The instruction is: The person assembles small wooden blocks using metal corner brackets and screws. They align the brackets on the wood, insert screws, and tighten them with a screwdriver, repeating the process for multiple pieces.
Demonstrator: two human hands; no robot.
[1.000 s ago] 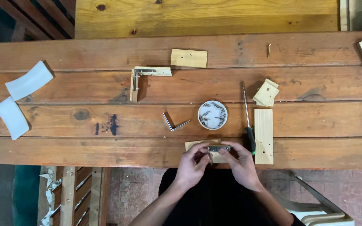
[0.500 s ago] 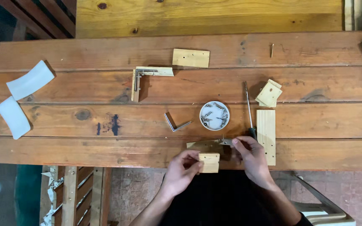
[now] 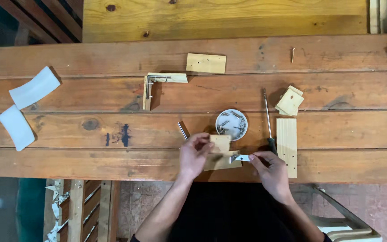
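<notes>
Wood block [image 3: 221,144] pinched in my left hand [image 3: 194,154], just below the dish [image 3: 232,124]: light, stiff, grip its edges. My right hand [image 3: 269,168] pinches the bracket [image 3: 241,157], thin slick metal.

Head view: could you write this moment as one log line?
left hand: holds small wood block | right hand: pinches metal bracket | nearby: dish of screws, screwdriver

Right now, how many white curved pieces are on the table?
2. Both lie at the table's far left: the upper piece and the lower piece just below it. No others show.
</notes>
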